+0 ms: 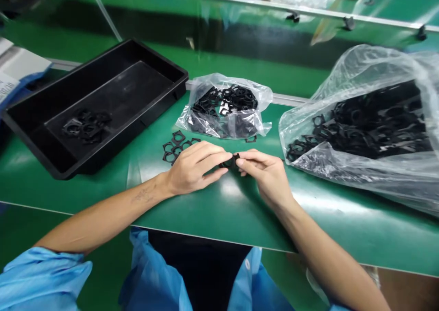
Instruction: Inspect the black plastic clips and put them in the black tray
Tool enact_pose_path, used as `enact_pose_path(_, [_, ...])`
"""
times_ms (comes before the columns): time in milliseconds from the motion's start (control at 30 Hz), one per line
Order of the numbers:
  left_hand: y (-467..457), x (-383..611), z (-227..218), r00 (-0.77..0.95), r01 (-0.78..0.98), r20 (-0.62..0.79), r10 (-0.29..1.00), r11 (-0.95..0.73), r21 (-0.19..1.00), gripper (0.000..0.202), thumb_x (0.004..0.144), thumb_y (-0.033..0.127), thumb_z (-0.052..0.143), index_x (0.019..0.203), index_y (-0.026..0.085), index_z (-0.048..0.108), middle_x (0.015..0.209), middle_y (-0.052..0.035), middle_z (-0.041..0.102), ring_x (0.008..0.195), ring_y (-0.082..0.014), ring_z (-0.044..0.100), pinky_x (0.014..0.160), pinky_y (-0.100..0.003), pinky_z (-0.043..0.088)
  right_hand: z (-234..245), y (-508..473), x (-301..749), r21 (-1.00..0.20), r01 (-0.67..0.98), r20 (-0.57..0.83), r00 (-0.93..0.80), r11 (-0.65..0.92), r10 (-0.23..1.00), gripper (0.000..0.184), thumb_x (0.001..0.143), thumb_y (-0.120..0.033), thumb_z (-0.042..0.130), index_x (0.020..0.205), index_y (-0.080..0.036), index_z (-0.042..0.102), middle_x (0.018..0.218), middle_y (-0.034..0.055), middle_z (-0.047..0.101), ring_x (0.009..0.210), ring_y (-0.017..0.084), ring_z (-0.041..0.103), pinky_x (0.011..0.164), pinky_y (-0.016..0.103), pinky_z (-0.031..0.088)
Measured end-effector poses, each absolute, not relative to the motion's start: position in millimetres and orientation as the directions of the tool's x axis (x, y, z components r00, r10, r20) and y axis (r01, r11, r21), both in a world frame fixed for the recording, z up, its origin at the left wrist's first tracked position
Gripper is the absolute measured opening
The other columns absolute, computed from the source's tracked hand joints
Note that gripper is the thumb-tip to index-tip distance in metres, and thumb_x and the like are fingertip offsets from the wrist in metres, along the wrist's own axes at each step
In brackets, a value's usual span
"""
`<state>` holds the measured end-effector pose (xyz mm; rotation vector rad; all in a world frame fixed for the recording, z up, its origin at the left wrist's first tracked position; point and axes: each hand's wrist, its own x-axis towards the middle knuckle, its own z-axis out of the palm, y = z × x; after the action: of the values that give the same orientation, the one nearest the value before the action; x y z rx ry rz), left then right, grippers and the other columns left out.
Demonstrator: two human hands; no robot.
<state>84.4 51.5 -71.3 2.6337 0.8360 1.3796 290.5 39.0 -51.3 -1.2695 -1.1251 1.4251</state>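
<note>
Black and ring-shaped, a small part is held over the middle of a green worktop, pinched between the fingertips of the left hand and the right hand. Similar loose parts are spread just beyond the left hand; more are contained in a clear bag farther back, a larger bag at right and a black tray at left. Lightness and stiffness can be presumed; its thin outer rim is best gripped gently.
</note>
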Motion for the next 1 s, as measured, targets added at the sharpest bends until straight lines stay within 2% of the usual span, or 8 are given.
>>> enact_pose_path(67, [51.7, 84.5, -72.4, 0.464, 0.431, 0.725, 0.510, -0.844, 0.318, 0.023, 0.094, 0.022, 0.064, 0.117, 0.018, 0.064, 0.100, -0.0081, 0.073, 0.090, -0.0187, 0.070, 0.082, -0.033, 0.059, -50.6, 38.6, 289.4, -0.944, -0.144, -0.281, -0.115, -0.296, 0.953, 0.028, 0.061, -0.036, 0.094, 0.077, -0.020, 0.077, 0.068, -0.0013, 0.070, 0.060, 0.013, 0.065, 0.067, 0.031, 0.059])
enact_pose_path(133, [52.3, 84.5, -73.5, 0.456, 0.431, 0.704, 0.544, -0.827, 0.360, 0.024, 0.094, 0.021, 0.064, 0.118, 0.017, 0.064, 0.101, -0.0089, 0.072, 0.091, -0.0185, 0.069, 0.082, -0.033, 0.059, -50.1, 37.7, 287.9, -0.897, -0.222, -0.352, -0.166, -0.382, 0.921, 0.033, 0.055, -0.035, 0.096, 0.073, -0.019, 0.074, 0.067, -0.0013, 0.071, 0.061, 0.014, 0.069, 0.067, 0.029, 0.060])
enact_pose_path(233, [52.2, 84.4, -73.4, 0.442, 0.443, 0.688, 0.575, -0.807, 0.390, 0.024, 0.093, 0.019, 0.065, 0.117, 0.017, 0.066, 0.103, -0.0094, 0.071, 0.093, -0.0184, 0.069, 0.085, -0.034, 0.059, -49.8, 36.7, 286.0, -0.850, -0.272, -0.402, -0.217, -0.451, 0.890, 0.037, 0.049, -0.034, 0.099, 0.070, -0.018, 0.072, 0.067, -0.0010, 0.072, 0.065, 0.015, 0.073, 0.066, 0.024, 0.059])
enact_pose_path(467, [48.5, 83.4, -68.7, 0.396, 0.457, 0.744, 0.539, -0.818, 0.349, 0.026, 0.092, 0.021, 0.068, 0.118, 0.019, 0.066, 0.102, -0.0069, 0.071, 0.092, -0.0175, 0.068, 0.082, -0.032, 0.058, -50.8, 35.4, 285.1, -0.914, -0.238, -0.318, -0.086, -0.329, 0.944, 0.034, 0.059, -0.039, 0.094, 0.072, -0.018, 0.071, 0.064, -0.0004, 0.072, 0.064, 0.015, 0.072, 0.066, 0.026, 0.059])
enact_pose_path(600, [49.1, 84.1, -70.0, 0.423, 0.458, 0.730, 0.536, -0.822, 0.338, 0.026, 0.092, 0.021, 0.068, 0.118, 0.020, 0.066, 0.100, -0.0067, 0.072, 0.091, -0.0178, 0.068, 0.083, -0.033, 0.057, -50.5, 33.7, 283.7, -0.904, -0.251, -0.324, -0.123, -0.345, 0.938, 0.033, 0.060, -0.039, 0.094, 0.074, -0.018, 0.071, 0.068, -0.0004, 0.073, 0.066, 0.016, 0.074, 0.070, 0.028, 0.060])
enact_pose_path(733, [50.5, 84.8, -71.9, 0.436, 0.470, 0.696, 0.571, -0.804, 0.365, 0.022, 0.093, 0.022, 0.067, 0.115, 0.020, 0.068, 0.100, -0.0071, 0.072, 0.090, -0.0180, 0.068, 0.083, -0.035, 0.057, -49.3, 32.9, 282.6, -0.871, -0.286, -0.358, -0.184, -0.399, 0.915, 0.033, 0.058, -0.036, 0.095, 0.073, -0.019, 0.072, 0.069, -0.0002, 0.074, 0.068, 0.015, 0.074, 0.069, 0.025, 0.060])
enact_pose_path(900, [49.4, 85.1, -71.7, 0.434, 0.473, 0.679, 0.592, -0.791, 0.388, 0.021, 0.093, 0.021, 0.067, 0.114, 0.020, 0.069, 0.100, -0.0072, 0.072, 0.091, -0.0183, 0.068, 0.085, -0.036, 0.058, -51.2, 32.8, 283.7, -0.875, -0.281, -0.355, -0.179, -0.394, 0.918, 0.034, 0.057, -0.037, 0.096, 0.072, -0.019, 0.072, 0.069, -0.0005, 0.073, 0.066, 0.015, 0.073, 0.069, 0.027, 0.061])
enact_pose_path(1000, [47.8, 84.6, -71.6, 0.420, 0.483, 0.659, 0.624, -0.768, 0.420, 0.021, 0.093, 0.022, 0.066, 0.114, 0.021, 0.069, 0.108, -0.0088, 0.071, 0.100, -0.0203, 0.069, 0.091, -0.038, 0.059, -52.3, 32.9, 284.8, -0.882, -0.279, -0.340, -0.180, -0.379, 0.923, 0.035, 0.057, -0.038, 0.096, 0.074, -0.019, 0.072, 0.071, -0.0005, 0.073, 0.066, 0.015, 0.072, 0.073, 0.030, 0.061])
